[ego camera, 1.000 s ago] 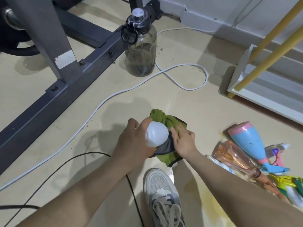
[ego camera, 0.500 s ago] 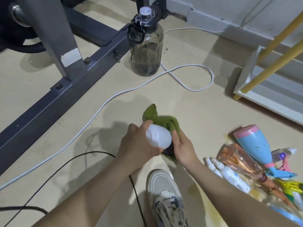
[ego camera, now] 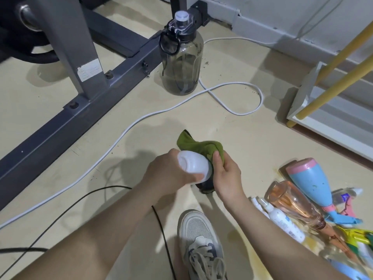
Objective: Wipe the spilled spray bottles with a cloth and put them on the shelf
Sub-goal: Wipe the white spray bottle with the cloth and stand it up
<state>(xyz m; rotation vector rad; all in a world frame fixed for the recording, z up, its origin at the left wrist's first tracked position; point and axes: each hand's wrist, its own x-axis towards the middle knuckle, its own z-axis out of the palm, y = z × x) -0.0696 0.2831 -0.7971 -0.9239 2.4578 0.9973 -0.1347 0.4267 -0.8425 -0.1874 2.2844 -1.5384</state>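
Observation:
My left hand [ego camera: 167,176] grips a white plastic bottle [ego camera: 193,165] above the floor, its base pointing up and left. My right hand [ego camera: 226,176] holds a green cloth [ego camera: 199,147] wrapped against the bottle's right side; the bottle's lower end is hidden in the cloth. On the floor at the right lies a pile of spilled spray bottles: a blue and pink one [ego camera: 310,181], a clear orange one [ego camera: 292,201], a small white one [ego camera: 282,220] and several more at the frame's edge. The white shelf [ego camera: 323,122] with yellow poles stands at the far right.
A large smoky water jug [ego camera: 182,57] stands on the floor ahead. A grey machine frame [ego camera: 80,106] crosses the left side. A white cable [ego camera: 232,91] loops over the floor and a black cable [ego camera: 80,201] runs near my grey shoe [ego camera: 199,239]. Yellowish liquid wets the floor by the pile.
The bottle has turned in my left hand, with more of its white body now showing. My right hand and the cloth have slid along the bottle's side, the cloth bunching higher behind it.

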